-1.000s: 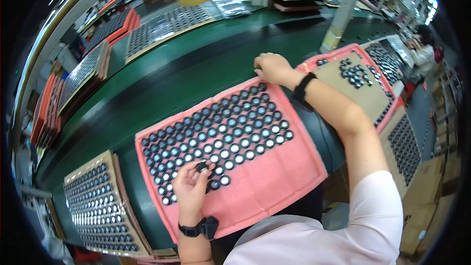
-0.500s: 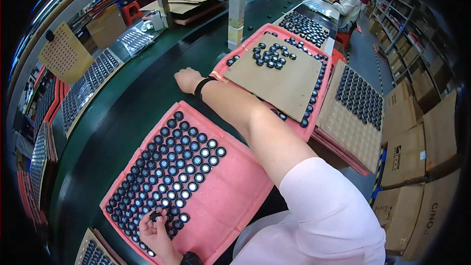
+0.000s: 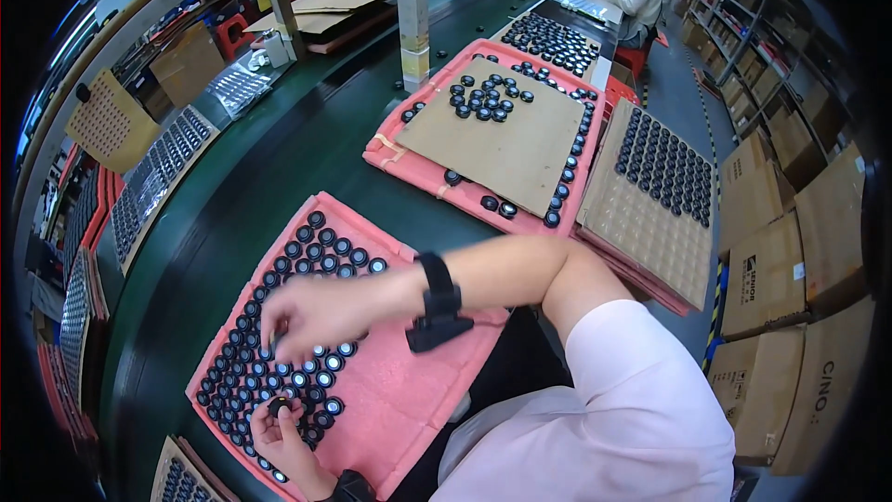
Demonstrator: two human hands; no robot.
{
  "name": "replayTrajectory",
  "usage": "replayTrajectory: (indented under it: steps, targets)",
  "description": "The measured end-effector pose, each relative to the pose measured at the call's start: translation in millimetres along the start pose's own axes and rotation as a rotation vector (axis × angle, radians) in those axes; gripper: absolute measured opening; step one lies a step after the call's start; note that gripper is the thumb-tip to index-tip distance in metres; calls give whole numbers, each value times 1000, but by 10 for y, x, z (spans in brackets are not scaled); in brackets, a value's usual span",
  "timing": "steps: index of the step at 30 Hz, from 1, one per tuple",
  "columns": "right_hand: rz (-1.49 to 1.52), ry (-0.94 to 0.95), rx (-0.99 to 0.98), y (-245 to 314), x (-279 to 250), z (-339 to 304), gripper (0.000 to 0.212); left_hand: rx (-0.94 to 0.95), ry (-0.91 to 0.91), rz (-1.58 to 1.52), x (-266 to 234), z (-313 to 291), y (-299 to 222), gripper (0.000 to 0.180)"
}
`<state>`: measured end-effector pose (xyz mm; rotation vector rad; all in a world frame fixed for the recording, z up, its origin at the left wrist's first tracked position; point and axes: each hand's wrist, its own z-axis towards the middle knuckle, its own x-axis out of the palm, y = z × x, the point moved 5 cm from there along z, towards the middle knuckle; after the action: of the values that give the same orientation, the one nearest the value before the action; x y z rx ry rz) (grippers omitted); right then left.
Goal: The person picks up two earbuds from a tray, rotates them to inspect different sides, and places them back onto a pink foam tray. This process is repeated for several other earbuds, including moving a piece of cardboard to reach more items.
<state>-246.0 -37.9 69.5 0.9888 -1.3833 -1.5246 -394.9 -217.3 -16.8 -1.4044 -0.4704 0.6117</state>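
Observation:
My left hand (image 3: pixel 279 439) is closed, with thumb and fingers pinching a small round black part (image 3: pixel 280 405) at the lower side of the pink foam tray (image 3: pixel 413 409). Rows of similar black discs with pale, shiny centres (image 3: pixel 325 378) cover the tray's left and upper area. Over the middle of these rows is my right hand (image 3: pixel 311 318), smeared by motion. Its fingers curl toward the left hand, but whether they hold anything cannot be made out. Some discs are hidden beneath it. Each wrist wears a black band, the right one with a dark box (image 3: pixel 437 330).
Beyond lies a second pink tray (image 3: pixel 386 156) bearing a brown board (image 3: pixel 483 163) with loose discs. To its right is a stacked moulded tray (image 3: pixel 641 223). A green conveyor (image 3: pixel 279 139) curves past a white post (image 3: pixel 412 19). Cartons (image 3: pixel 767 279) line the right; people sit farther back.
My right arm has swung back from the conveyor near the far tray, and its hand is now over the near tray's discs. My left hand still pinches its part, with little movement.

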Motion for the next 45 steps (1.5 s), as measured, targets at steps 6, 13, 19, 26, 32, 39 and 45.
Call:
replayTrajectory:
  steps: [6,13,19,26,32,39,45]
  targets:
    - [275,92,-113,-251,772,-154,23,82,46,-26,-63,30,66,17]
    - [78,-88,-255,-641,707,-166,25,27,-67,-64,-98,-138,-90,24]
    - [-187,-189,-277,-550,517,-259,29,185,128,-83,116,-54,-170,27]
    - [-126,-159,-301,-587,566,-203,29,238,202,-23,9,-86,-189,29]
    - [-305,-123,-406,-522,572,-207,36,305,156,47,31,-109,-274,31]
    - [-280,-126,-469,-562,587,-240,44,404,156,-12,51,-158,-293,50]
    - [-289,-124,-486,-559,598,-245,45,449,160,-1,66,-154,-316,52]
